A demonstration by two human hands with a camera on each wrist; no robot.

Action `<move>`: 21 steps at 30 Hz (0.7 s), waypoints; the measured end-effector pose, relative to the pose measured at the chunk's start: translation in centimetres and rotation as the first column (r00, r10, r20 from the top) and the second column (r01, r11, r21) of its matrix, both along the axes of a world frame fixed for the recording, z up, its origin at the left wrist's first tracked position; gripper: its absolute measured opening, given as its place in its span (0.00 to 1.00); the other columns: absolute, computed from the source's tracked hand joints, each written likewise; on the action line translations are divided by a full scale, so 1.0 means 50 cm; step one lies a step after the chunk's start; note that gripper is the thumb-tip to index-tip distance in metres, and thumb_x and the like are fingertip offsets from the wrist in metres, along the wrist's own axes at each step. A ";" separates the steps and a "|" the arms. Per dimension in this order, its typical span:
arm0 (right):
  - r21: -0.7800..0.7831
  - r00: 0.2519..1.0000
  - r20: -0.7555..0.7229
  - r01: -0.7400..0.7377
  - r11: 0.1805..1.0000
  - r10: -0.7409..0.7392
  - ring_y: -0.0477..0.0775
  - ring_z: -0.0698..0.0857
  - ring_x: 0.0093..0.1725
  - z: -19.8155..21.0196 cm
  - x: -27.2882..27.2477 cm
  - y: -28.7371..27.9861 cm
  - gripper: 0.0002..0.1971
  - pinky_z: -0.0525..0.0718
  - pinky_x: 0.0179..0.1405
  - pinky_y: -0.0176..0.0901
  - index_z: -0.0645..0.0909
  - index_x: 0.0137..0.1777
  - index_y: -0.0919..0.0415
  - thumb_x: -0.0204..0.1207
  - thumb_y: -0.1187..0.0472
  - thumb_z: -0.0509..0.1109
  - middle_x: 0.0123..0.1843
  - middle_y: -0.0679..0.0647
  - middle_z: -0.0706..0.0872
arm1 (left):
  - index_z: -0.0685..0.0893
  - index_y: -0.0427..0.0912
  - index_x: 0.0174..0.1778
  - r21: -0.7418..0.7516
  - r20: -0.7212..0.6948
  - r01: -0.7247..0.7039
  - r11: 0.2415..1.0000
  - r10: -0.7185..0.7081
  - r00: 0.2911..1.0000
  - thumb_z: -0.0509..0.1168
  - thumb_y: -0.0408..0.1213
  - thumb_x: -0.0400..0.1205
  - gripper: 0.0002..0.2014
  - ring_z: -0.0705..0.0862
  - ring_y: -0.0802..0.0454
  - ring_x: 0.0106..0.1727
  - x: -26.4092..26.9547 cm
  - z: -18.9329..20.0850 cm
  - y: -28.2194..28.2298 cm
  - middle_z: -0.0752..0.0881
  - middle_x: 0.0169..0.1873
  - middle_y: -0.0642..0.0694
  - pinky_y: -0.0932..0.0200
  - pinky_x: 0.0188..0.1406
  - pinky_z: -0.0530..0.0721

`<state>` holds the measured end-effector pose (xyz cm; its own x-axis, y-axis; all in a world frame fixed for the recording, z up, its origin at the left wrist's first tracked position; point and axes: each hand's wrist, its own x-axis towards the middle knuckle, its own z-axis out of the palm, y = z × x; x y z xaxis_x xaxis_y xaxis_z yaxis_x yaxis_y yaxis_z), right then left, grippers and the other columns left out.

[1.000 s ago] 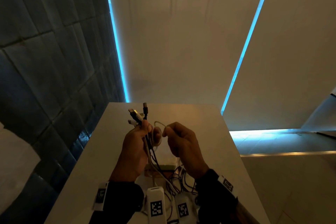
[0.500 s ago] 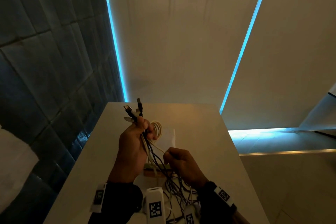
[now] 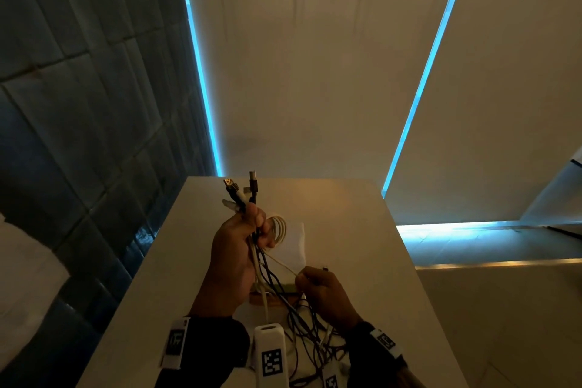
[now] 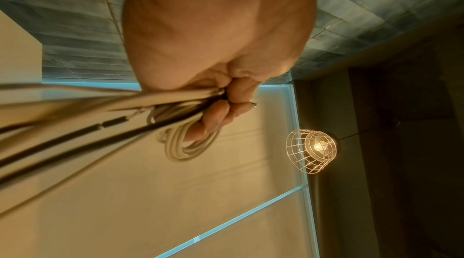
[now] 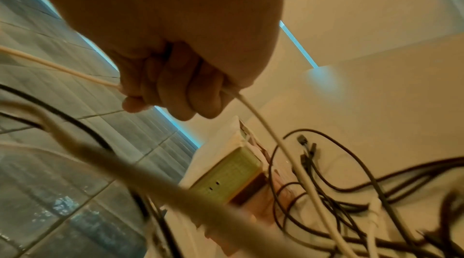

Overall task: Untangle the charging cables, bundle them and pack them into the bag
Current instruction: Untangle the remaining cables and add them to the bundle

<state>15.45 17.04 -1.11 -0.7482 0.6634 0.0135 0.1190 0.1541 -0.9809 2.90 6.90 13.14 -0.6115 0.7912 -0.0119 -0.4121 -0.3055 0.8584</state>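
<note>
Charging cables [image 3: 252, 249]: bunch gripped in left hand [image 3: 234, 257] above table [image 3: 362, 261] centre, plugs [image 3: 242, 190] pointing up, cream coil [image 4: 185, 143] looped on fingers. Right hand [image 3: 327, 291] fisted round white strand [image 5: 253, 107] running taut to coil. Loose tangle [image 5: 339, 193] at near edge, beside green box [image 5: 231, 175].

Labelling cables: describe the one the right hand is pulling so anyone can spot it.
Over the white table, the right hand pinches a thin cream cable. It runs taut to the coil the left hand holds; the neighbours are black and slack.
</note>
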 end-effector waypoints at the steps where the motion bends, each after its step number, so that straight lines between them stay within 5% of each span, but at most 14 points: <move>1: -0.017 1.000 0.002 0.008 1.000 -0.008 0.42 0.69 0.30 -0.008 0.002 0.001 0.15 0.67 0.33 0.32 0.74 0.31 0.60 0.82 0.66 0.64 0.27 0.44 0.72 | 0.70 0.39 0.31 0.001 0.005 0.001 1.000 -0.001 1.000 0.56 0.43 0.81 0.15 0.68 0.56 0.21 0.000 0.002 0.000 0.71 0.27 0.45 0.57 0.32 0.69; 4: -0.041 1.000 0.023 0.020 0.999 -0.019 0.43 0.70 0.30 -0.021 0.002 0.003 0.17 0.68 0.34 0.33 0.73 0.30 0.59 0.82 0.67 0.64 0.28 0.48 0.72 | 0.70 0.39 0.31 0.006 0.008 0.005 1.000 -0.006 1.000 0.56 0.44 0.79 0.14 0.68 0.56 0.21 0.000 0.003 0.000 0.71 0.27 0.45 0.58 0.32 0.69; 8: -0.032 0.998 0.051 0.046 0.998 -0.045 0.47 0.73 0.32 -0.053 0.005 0.009 0.15 0.70 0.36 0.38 0.76 0.29 0.54 0.79 0.56 0.66 0.29 0.52 0.75 | 0.70 0.39 0.31 0.012 -0.002 0.005 1.000 -0.005 1.000 0.58 0.45 0.77 0.13 0.68 0.56 0.22 -0.004 0.002 -0.003 0.72 0.27 0.46 0.57 0.33 0.68; 17: 0.066 0.928 0.294 0.221 0.973 -0.230 0.43 0.71 0.27 -0.082 0.021 0.029 0.16 0.67 0.29 0.38 0.75 0.28 0.58 0.79 0.65 0.65 0.27 0.49 0.75 | 0.69 0.39 0.31 -0.096 -0.090 -0.070 0.993 0.061 0.994 0.50 0.39 0.88 0.18 0.66 0.58 0.20 -0.003 0.005 -0.002 0.69 0.26 0.46 0.60 0.28 0.69; 21: -0.192 0.944 0.029 0.328 0.925 -0.329 0.47 0.65 0.22 0.039 0.001 0.018 0.08 0.64 0.20 0.37 0.78 0.39 0.67 0.79 0.66 0.63 0.24 0.51 0.69 | 0.69 0.39 0.31 -0.114 -0.096 -0.079 0.990 0.068 0.993 0.50 0.38 0.88 0.18 0.66 0.58 0.19 -0.006 0.004 0.001 0.70 0.26 0.46 0.60 0.28 0.68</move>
<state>15.49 17.92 0.84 -0.4883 0.8621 -0.1357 0.1275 -0.0833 -0.9883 2.59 6.95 13.36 -0.6706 0.7405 -0.0438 -0.3105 -0.2266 0.9232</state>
